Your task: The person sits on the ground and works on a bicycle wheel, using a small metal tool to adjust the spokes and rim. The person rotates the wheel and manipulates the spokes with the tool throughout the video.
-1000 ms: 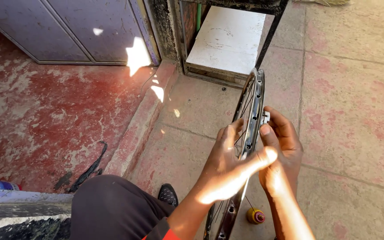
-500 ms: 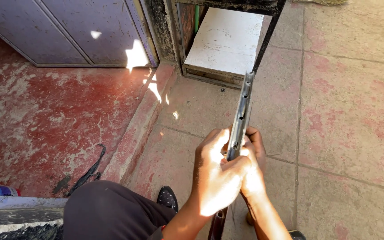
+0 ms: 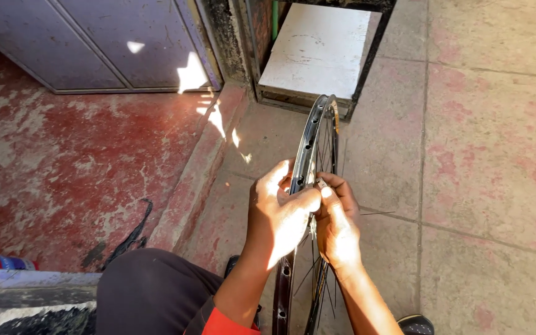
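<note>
Closest in, a knee in dark trousers (image 3: 150, 291) fills the lower edge. Just beyond it, the left hand (image 3: 277, 214) grips the black metal bicycle wheel rim (image 3: 311, 139), fingers curled around its edge, while the right hand (image 3: 337, 220) pinches a small silvery spoke fitting (image 3: 321, 183) against the rim. The wheel stands upright on the paved stone floor (image 3: 491, 155). Farther off lies a white slab (image 3: 317, 53) beside a grey metal door (image 3: 113, 40).

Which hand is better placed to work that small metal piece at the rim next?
Probably the right hand: its fingertips already pinch the small metal piece at the rim. The left hand wraps the rim beside it, steadying the wheel.
</note>
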